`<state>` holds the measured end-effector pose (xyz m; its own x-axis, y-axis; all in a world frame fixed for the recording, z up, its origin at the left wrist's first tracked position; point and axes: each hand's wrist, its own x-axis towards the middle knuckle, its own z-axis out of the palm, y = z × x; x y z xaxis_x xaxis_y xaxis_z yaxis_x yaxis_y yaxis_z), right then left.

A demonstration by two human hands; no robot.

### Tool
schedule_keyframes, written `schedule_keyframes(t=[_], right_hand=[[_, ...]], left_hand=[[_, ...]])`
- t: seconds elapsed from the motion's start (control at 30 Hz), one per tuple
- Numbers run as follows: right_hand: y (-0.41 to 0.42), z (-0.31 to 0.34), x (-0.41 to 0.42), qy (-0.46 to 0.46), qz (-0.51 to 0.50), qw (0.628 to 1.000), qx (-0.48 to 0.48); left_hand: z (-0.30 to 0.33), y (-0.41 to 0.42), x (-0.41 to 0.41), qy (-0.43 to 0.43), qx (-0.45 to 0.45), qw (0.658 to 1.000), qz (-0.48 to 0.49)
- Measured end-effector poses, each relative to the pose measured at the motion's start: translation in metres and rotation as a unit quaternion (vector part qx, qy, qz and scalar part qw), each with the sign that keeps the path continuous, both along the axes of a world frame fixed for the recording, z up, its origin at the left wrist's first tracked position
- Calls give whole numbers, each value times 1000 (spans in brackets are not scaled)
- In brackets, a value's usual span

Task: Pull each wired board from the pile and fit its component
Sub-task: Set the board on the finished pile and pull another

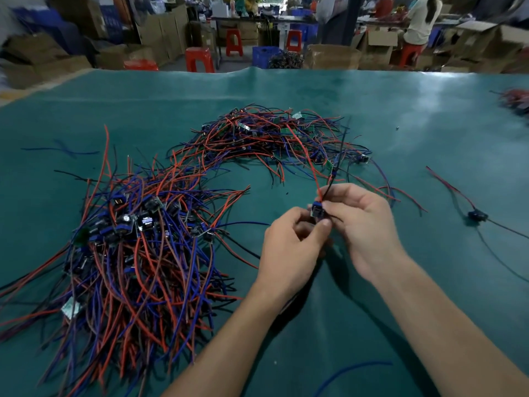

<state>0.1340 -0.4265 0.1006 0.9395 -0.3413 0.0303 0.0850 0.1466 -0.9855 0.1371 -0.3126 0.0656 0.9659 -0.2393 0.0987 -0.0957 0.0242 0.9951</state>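
A small wired board (317, 210) with a blue component sits between my two hands above the green table mat (400, 116). My left hand (292, 245) pinches it from below with thumb and fingers. My right hand (360, 224) grips it from the right, thumb pressed on its lower edge. Its red and black wires (333, 170) rise away from my fingers toward the far pile (274, 138) of red, blue and black wired boards. A bigger pile (137, 247) of wired boards lies to the left of my left arm.
One wired board (477, 215) lies alone at the right. A loose blue wire (352, 371) lies near the front edge, another (63, 150) at far left. More wires (515, 101) sit at the right edge. Boxes, red stools and people stand beyond the table.
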Motion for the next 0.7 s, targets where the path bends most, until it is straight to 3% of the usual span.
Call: schedule_keyframes(t=[0.27, 0.4, 0.57, 0.7], right_hand=[[-3, -5, 1, 6, 15, 998, -53], [-15, -1, 1, 17, 46, 999, -21], [-39, 3, 1, 9, 40, 992, -118], [-57, 4, 3, -2, 0, 995, -96]], left_hand=[[-1, 3, 2, 0, -8, 1000, 24], [-1, 3, 1, -5, -5, 1000, 16], [0, 1, 1, -13, 24, 1000, -12], [0, 1, 1, -19, 43, 999, -16]])
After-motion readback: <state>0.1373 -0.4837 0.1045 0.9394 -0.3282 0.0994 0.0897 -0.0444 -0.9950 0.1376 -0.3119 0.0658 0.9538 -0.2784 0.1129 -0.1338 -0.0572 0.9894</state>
